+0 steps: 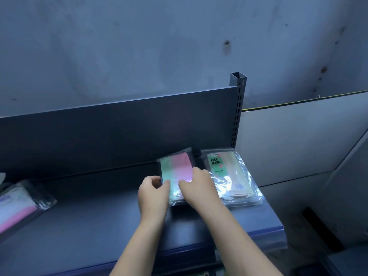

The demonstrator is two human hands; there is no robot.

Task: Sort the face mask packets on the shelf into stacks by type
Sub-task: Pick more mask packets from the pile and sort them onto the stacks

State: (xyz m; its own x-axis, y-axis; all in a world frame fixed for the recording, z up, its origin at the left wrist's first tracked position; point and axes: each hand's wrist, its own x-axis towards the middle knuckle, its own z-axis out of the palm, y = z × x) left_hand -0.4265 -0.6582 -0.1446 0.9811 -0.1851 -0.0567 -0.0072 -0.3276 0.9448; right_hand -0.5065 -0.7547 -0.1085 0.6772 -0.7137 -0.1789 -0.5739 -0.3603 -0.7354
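Note:
A clear packet of green and pink masks lies on the dark shelf, right of centre, on top of a low stack. My left hand grips its left edge and my right hand presses on its right side. Just to the right lies a stack of packets with a green "FACE MASK" label, holding pale peach masks. At the far left edge sits another packet with white and pink masks, blurred.
The shelf's dark back panel rises behind the packets, ending in a slotted upright post at the right. A white panel stands beyond the post. The shelf's front edge is blue.

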